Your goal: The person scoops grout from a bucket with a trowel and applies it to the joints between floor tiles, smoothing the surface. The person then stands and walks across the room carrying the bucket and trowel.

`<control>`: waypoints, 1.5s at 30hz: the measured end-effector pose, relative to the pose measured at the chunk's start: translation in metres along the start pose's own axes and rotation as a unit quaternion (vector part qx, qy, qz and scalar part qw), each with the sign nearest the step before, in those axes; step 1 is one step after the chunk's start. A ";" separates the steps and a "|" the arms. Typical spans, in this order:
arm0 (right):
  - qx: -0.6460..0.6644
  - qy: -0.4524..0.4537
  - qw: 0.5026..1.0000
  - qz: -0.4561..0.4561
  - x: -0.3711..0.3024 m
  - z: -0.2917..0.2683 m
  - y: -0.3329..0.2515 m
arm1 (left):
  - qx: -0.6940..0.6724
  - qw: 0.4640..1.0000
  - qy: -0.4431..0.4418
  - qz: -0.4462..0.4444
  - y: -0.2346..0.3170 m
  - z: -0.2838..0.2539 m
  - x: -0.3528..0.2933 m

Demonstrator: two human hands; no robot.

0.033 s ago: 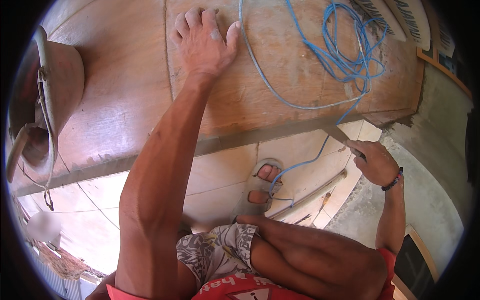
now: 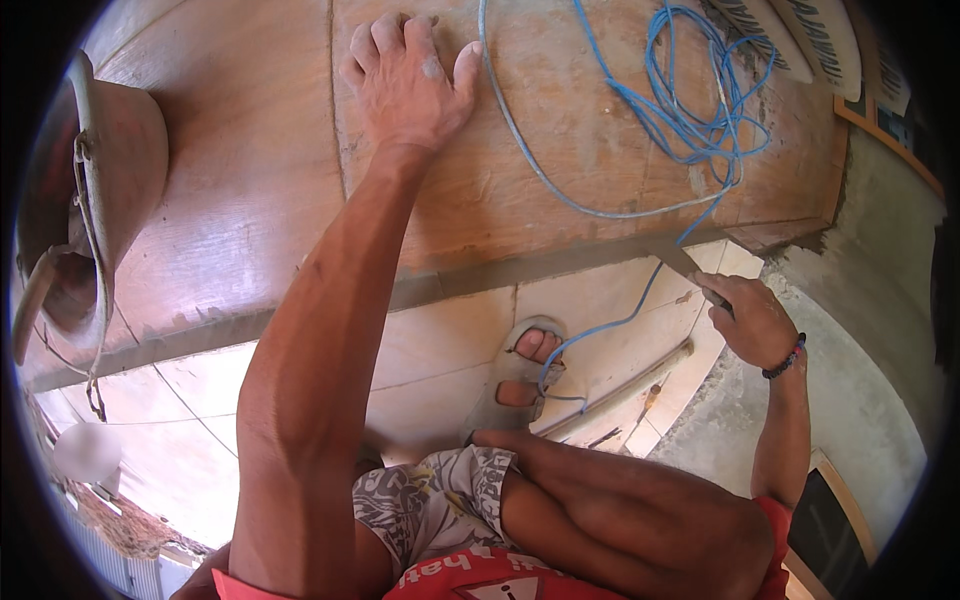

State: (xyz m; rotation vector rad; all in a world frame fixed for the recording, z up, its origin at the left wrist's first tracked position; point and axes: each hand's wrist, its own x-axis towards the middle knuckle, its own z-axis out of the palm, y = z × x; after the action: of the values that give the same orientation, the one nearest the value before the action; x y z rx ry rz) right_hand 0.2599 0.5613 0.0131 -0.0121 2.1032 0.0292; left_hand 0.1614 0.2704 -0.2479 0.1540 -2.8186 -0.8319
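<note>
My left hand [image 2: 413, 90] lies flat on the brown tiled surface [image 2: 540, 130], fingers spread, with grey dust on the fingertips and one knuckle. It holds nothing. At the right, my right hand [image 2: 752, 318] is closed round the handle of a small trowel [image 2: 678, 260]. The trowel's flat blade reaches up and left onto the strip of grey mortar [image 2: 540, 262] along the tile edge. Close to the blade, a blue cord [image 2: 643, 290] crosses the strip and runs down to my sandalled foot [image 2: 530, 375].
A tangled blue cord coil [image 2: 690, 110] lies on the brown tiles. At the far left stands a bucket [image 2: 125, 165] with a rope handle. Pale tiles [image 2: 440, 345] lie below the mortar strip, and a grey cement wall [image 2: 880, 240] rises at the right.
My right hand and the trowel have shifted slightly; the blade now sits a little higher and further right on the mortar strip. My left hand stays in place.
</note>
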 end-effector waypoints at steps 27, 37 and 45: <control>-0.013 -0.029 0.998 -0.045 0.047 0.055 -0.003 | 0.015 0.999 0.027 0.027 -0.001 0.003 0.001; -0.019 -0.061 0.998 -0.025 0.001 0.017 -0.047 | 0.019 1.000 -0.003 0.006 -0.003 0.000 0.001; -0.057 0.028 0.995 0.082 0.032 0.032 0.018 | -0.006 1.000 0.014 0.011 0.000 0.005 0.001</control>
State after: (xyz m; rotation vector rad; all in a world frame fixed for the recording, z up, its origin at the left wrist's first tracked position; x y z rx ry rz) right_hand 0.2709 0.5798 -0.0307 0.0929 2.1524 0.2498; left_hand 0.1598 0.2729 -0.2516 0.1308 -2.7838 -0.8349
